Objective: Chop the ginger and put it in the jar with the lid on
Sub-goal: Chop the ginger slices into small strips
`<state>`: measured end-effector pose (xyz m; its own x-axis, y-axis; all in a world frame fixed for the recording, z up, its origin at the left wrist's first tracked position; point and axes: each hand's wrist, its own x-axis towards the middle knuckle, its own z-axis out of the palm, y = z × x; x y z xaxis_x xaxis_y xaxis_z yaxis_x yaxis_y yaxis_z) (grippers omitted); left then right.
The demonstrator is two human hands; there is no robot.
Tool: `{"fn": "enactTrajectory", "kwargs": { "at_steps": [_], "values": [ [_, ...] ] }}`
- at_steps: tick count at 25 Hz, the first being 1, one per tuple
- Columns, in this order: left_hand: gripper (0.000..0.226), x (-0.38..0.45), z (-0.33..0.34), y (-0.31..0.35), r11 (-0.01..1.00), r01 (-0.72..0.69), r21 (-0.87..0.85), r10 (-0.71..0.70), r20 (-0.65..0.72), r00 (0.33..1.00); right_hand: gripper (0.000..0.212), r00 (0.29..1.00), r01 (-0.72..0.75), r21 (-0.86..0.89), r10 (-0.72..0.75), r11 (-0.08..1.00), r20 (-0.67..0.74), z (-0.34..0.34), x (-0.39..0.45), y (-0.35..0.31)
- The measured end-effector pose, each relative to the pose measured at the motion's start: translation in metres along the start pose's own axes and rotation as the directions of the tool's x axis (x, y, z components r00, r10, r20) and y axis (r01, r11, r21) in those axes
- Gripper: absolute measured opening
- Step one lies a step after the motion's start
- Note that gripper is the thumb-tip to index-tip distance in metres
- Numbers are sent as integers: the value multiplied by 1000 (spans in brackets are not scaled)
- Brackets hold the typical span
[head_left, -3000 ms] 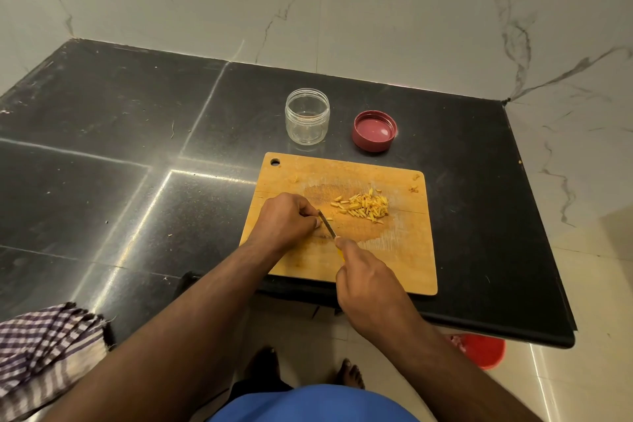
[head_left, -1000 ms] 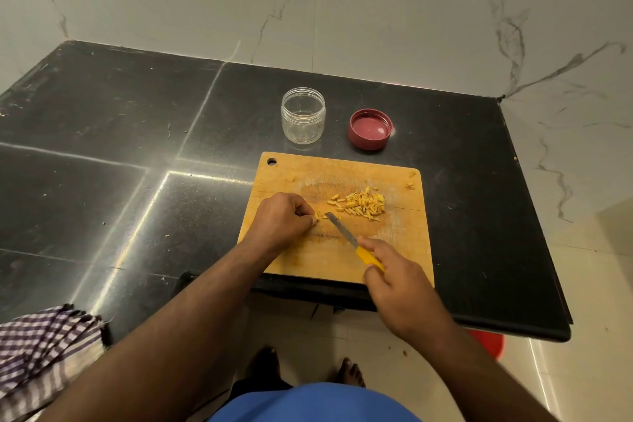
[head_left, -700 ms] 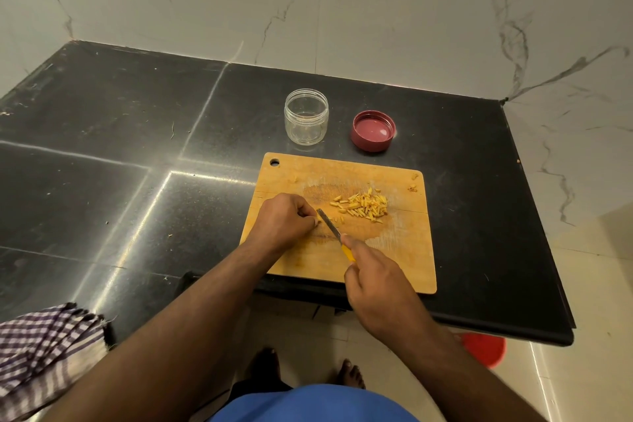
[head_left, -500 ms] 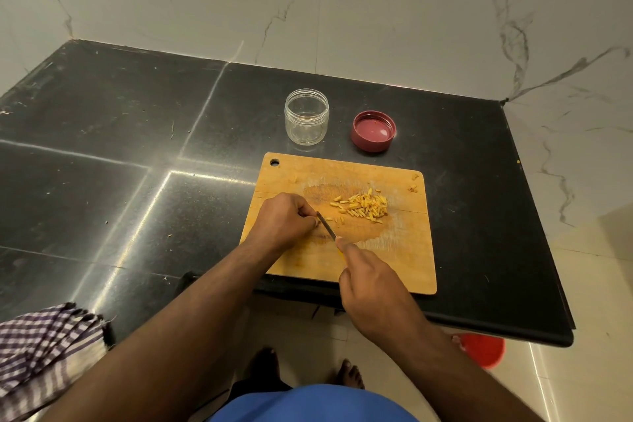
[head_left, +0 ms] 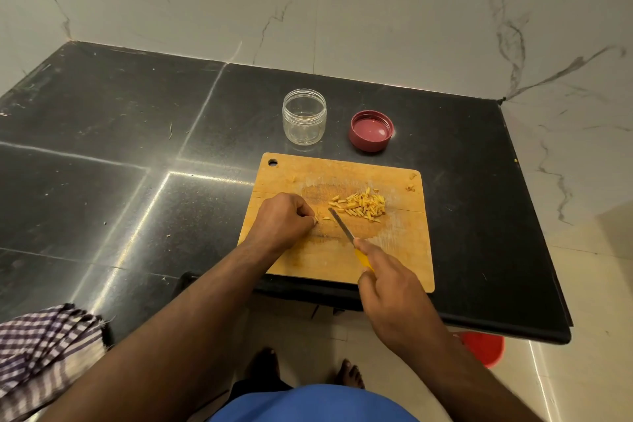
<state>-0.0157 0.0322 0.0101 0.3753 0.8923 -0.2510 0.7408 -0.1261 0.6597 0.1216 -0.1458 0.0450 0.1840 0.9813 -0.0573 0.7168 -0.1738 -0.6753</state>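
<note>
Ginger (head_left: 359,206) sits chopped in a small pile on the board (head_left: 404,250), right by the knife (head_left: 342,228) tip. Right hand (head_left: 390,281) has fingers wrapped round the yellow handle, left hand (head_left: 282,217) pinches a tiny ginger bit on the board. Jar (head_left: 304,116) stands open on the tabletop (head_left: 102,134) with the lid (head_left: 371,130) beside it

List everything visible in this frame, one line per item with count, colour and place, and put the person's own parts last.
counter: one, black, against marble wall
cutting board: one, wooden, at counter's near edge
chopped ginger: one pile, yellow, on board's far right part
knife: one, yellow handle, blade over board
jar: one, clear, open, behind board
lid: one, red, upside down right of jar
cloth: one, checked purple-white, lower left
bucket: one, red, on floor beneath counter
left hand: pinches small ginger piece on board
right hand: grips knife handle
feet: two, bare, on floor
</note>
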Motion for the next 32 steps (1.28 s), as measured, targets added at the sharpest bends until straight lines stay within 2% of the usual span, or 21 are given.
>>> {"fn": "enactTrajectory", "kwargs": {
  "at_steps": [5,9,13,18,32],
  "values": [
    [6,-1,1,0,1000,5,-12,-5,-2,1000,46,998,-14,20,15,1000,-58,-9,3,5],
    [4,-1,0,0,1000,-7,-3,7,5,1000,44,998,-66,-25,66,997,-22,-9,8,10],
    [3,-3,-2,2,1000,-8,-4,8,-9,1000,44,993,-53,48,58,997,-101,-11,9,8],
    [3,-4,-2,0,1000,0,-6,0,-19,1000,46,999,-17,24,17,1000,29,-1,8,1],
    [6,-3,-2,4,1000,7,12,-7,-31,999,48,995,65,-114,-56,991,81,24,14,-5]
  ]
}}
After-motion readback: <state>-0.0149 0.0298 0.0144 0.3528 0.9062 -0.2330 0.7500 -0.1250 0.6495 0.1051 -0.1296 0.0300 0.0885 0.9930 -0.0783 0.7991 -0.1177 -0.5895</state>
